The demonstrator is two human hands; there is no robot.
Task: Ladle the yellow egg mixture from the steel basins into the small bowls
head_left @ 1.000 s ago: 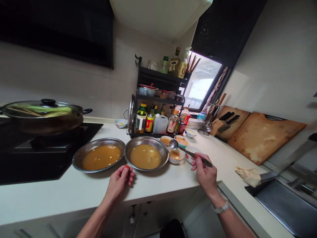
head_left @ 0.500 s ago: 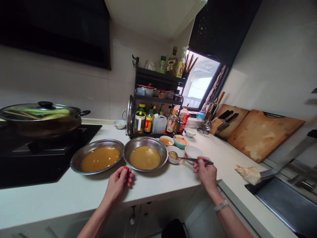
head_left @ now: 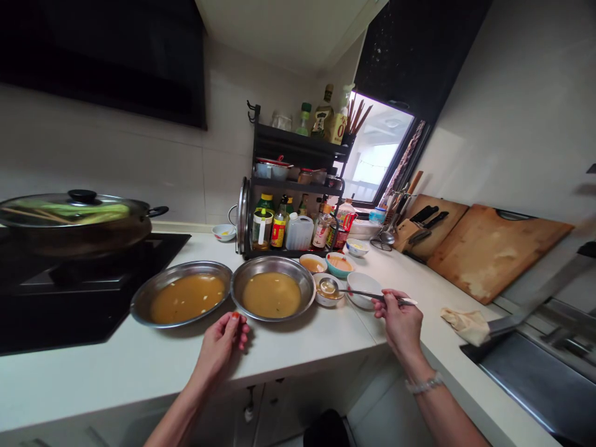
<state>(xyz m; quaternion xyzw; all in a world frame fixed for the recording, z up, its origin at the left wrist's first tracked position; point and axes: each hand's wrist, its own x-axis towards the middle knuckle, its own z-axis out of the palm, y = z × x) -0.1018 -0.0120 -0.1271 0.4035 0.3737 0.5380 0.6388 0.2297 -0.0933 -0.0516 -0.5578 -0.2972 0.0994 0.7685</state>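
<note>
My right hand (head_left: 401,320) grips the dark handle of a metal ladle (head_left: 361,292). The ladle's round head is tilted over a small white bowl (head_left: 321,303) with brownish liquid in it. Just right of that bowl is another white bowl (head_left: 365,297), partly behind the handle. My left hand (head_left: 225,341) is curled closed at the near side of two wide steel bowls, with nothing visible in it. The right steel bowl (head_left: 307,304) and the left steel bowl (head_left: 139,307) both hold cloudy brown liquid with pale bits.
Behind the bowls stands a black rack (head_left: 298,184) with bottles and jars. A lidded pan (head_left: 74,233) sits on the stove at left. Bowls of orange liquid (head_left: 313,264) (head_left: 339,264) are by the rack. Cutting boards (head_left: 498,248), a knife block (head_left: 410,234) and a sink (head_left: 535,379) are right.
My right hand has shifted right with the ladle. The ladle's head has moved slightly right and up over the small bowl and tipped. My left hand stays in place.
</note>
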